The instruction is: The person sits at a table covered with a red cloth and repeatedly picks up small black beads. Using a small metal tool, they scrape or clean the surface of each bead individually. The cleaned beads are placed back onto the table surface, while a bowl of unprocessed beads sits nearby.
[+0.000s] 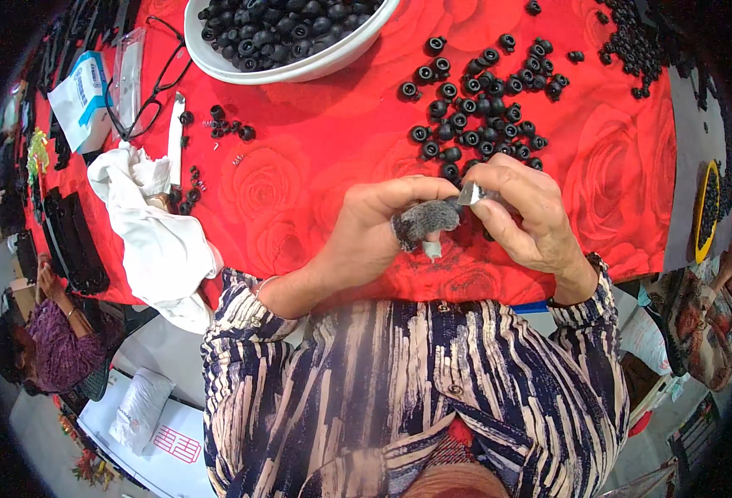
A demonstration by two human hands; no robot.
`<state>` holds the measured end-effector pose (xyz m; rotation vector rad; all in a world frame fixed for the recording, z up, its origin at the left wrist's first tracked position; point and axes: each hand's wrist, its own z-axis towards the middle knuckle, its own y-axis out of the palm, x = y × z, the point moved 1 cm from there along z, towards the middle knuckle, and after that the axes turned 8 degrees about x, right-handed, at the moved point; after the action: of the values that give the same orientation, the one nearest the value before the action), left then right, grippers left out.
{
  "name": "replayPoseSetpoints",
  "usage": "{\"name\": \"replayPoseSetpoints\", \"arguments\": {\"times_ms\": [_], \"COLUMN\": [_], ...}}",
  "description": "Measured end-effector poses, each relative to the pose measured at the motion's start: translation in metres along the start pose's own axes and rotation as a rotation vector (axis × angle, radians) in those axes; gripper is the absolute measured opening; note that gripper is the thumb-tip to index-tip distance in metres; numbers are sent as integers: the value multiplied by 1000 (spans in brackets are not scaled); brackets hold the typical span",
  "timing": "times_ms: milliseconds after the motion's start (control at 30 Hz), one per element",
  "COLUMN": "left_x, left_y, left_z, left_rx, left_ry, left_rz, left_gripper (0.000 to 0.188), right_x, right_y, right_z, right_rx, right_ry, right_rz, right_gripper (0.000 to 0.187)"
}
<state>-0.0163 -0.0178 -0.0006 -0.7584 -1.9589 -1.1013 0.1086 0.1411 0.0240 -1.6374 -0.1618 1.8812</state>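
My left hand (357, 228) is in front of my chest, fingers curled and thumb stretched along the top toward the right. A dark grey fuzzy wrap (426, 222) sits at its fingers; whether it is worn or held I cannot tell. Below it hangs a small pale scrap (432, 248). My right hand (528, 216) pinches a small silvery-grey flat piece (470, 194) between thumb and fingers, close to the left thumb tip. Just beyond my hands lies a loose spread of small round black plastic parts (490, 108) with holes in their ends.
A white bowl (299, 73) heaped with black parts stands at the far edge. Leftward on the red cloth (299, 166) lie a white cloth (162, 257), eyeglasses (147, 112), a tissue pack (83, 100) and small springs. A yellow tray (705, 212) stands right. Another person (63, 353) sits left.
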Motion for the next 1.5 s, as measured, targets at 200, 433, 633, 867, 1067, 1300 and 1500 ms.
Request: {"name": "replayPoseSetpoints", "arguments": {"times_ms": [200,433,633,867,1067,1300,1500], "left_x": [4,9,4,-12,1,45,104], "left_y": [-2,-2,-1,-2,-4,-16,-39], "left_z": [7,8,4,8,8,-3,26], "left_rx": [65,46,-73,-136,-65,344,677], "left_ry": [-55,-49,-145,-111,-120,589,1131], "left_rz": [-82,-47,-97,-299,-177,288,1063], "left_gripper": [25,20,19,24,17,21,26], "right_x": [0,-3,-8,-11,-13,-17,-13], "right_y": [6,-9,10,18,22,23,21], "right_z": [-2,0,-2,-8,-11,-5,-4], "right_rx": [-116,89,184,284,365,319,299], "right_ry": [-169,-34,-371,-454,-479,-437,-444], "right_rz": [-43,-6,-167,-234,-273,-262,-288], "right_gripper": [17,32,40,40,24,18,17]}}
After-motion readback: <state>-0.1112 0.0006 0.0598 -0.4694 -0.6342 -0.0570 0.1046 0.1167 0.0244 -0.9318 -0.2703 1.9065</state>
